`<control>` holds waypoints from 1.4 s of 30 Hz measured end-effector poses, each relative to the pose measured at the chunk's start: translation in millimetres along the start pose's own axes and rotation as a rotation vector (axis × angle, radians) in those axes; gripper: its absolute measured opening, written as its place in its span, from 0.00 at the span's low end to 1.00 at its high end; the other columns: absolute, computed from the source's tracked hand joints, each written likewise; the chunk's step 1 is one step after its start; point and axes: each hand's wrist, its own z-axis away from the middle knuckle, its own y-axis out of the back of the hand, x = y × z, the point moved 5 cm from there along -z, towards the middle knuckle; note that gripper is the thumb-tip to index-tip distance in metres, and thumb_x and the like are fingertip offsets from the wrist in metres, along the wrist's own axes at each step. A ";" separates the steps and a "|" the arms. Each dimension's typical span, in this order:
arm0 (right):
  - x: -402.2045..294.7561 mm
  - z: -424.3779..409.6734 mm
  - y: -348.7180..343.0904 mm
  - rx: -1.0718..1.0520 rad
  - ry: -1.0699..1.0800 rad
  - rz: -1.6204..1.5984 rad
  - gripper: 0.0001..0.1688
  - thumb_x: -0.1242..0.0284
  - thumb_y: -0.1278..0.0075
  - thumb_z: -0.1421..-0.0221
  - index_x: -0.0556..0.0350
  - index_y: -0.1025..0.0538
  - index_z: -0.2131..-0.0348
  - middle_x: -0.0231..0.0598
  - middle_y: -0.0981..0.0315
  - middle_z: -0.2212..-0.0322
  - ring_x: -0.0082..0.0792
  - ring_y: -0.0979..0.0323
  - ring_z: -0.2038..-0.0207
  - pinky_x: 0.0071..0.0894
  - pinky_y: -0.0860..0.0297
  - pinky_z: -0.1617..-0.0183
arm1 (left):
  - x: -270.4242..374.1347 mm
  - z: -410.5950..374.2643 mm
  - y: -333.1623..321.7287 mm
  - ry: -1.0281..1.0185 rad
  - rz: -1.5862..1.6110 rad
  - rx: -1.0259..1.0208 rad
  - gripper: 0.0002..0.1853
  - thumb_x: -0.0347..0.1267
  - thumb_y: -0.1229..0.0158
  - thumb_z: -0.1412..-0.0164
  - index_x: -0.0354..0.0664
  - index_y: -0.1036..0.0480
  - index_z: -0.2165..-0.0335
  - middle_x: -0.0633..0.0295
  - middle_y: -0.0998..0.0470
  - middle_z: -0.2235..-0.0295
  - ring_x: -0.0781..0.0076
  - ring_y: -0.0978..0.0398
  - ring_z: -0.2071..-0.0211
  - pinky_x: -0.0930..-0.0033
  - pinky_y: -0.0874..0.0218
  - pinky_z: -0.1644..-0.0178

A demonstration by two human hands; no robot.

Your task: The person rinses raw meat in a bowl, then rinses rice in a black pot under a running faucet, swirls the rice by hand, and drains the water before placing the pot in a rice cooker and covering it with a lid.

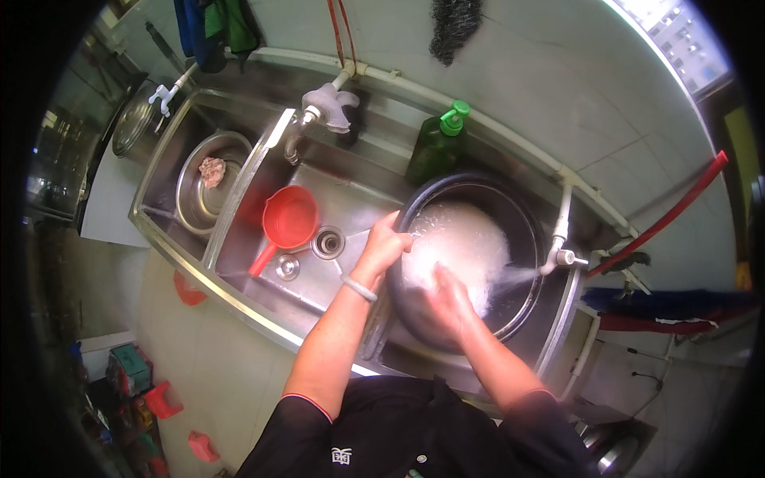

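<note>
A large black round basin (412, 206) sits tilted over the right part of a stainless steel sink, with whitish, cloudy water and pale contents (472, 239) inside. My left hand (385, 245) grips the basin's left rim, thumb on the inner side. Inside the basin, my right hand (451, 299) is blurred, its fingers partly in the whitish contents; whether it holds anything cannot be seen. Water sprays into the basin from a white tap (562, 254) at its right. Left of the basin, a red plastic dipper (291, 216) lies in the middle sink compartment beside the drain (328, 242).
A green pump bottle (439, 143) stands behind the basin. In the left compartment, a metal bowl (200, 212) holds a pinkish lump (212, 172). A cloth-wrapped tap (326, 107) reaches over the middle compartment. A metal divider (245, 179) separates the compartments. A red hose (663, 212) slants at the right.
</note>
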 end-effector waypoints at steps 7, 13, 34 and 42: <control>-102.5 -69.0 49.8 0.758 0.627 0.967 0.48 0.57 0.44 0.48 0.62 0.46 0.37 0.64 0.51 0.40 0.56 0.47 0.39 0.59 0.45 0.38 | 4.2 -0.1 2.8 0.056 -0.042 -0.010 0.26 0.18 0.50 0.63 0.35 0.26 0.59 0.67 0.29 0.76 0.80 0.33 0.78 0.76 0.41 0.75; -76.3 -101.1 -25.5 0.475 0.277 1.495 0.58 0.37 0.43 0.62 0.41 0.39 0.38 0.58 0.58 0.35 0.66 0.67 0.33 0.78 0.60 0.38 | 4.3 -1.4 -5.2 0.021 -0.051 -0.023 0.27 0.17 0.51 0.63 0.36 0.27 0.57 0.70 0.30 0.77 0.82 0.35 0.80 0.78 0.43 0.77; -48.7 -46.6 -90.7 -0.670 0.948 2.391 0.27 0.47 0.51 0.48 0.46 0.23 0.59 0.46 0.27 0.57 0.45 0.29 0.52 0.57 0.36 0.49 | 13.1 1.9 -6.7 0.044 0.037 -0.016 0.26 0.18 0.51 0.62 0.34 0.27 0.58 0.69 0.30 0.78 0.83 0.35 0.81 0.79 0.41 0.76; -109.2 -83.3 -27.2 -0.039 0.676 2.229 0.37 0.48 0.45 0.53 0.38 0.30 0.46 0.47 0.40 0.44 0.53 0.39 0.43 0.67 0.43 0.43 | 1.3 -3.7 5.4 0.078 0.027 -0.058 0.27 0.17 0.52 0.63 0.33 0.27 0.57 0.63 0.25 0.69 0.76 0.29 0.70 0.77 0.36 0.67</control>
